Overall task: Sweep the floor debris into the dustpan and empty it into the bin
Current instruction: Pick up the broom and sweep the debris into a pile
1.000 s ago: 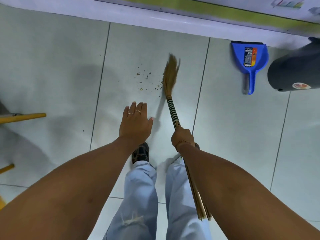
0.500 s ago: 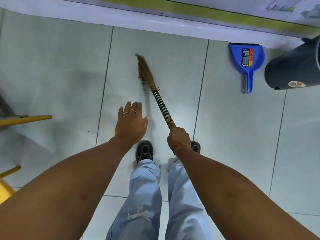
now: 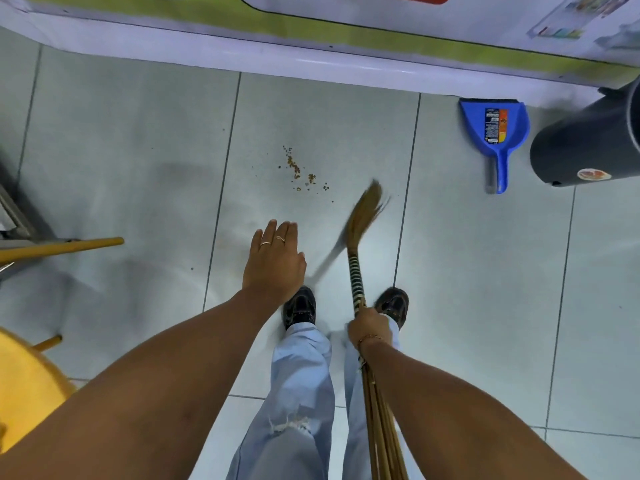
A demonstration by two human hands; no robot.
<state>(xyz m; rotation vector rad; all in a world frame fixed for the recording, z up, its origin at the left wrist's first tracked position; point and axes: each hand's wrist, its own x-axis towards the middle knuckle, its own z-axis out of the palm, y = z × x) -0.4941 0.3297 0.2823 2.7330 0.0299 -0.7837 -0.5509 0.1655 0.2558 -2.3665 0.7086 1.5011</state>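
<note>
Broom (image 3: 357, 271) in right hand (image 3: 369, 328) closed grip; left hand (image 3: 275, 263) flat, empty.

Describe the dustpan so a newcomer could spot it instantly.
Start at the white baseboard along the top of the view and follow it right to the dark bin lying on its side. Just left of the bin, the dustpan lies flat on the grey tile, mouth at the wall, handle pointing back toward the person. It is the only bright blue item, with an orange-and-black label on its pan.
</note>
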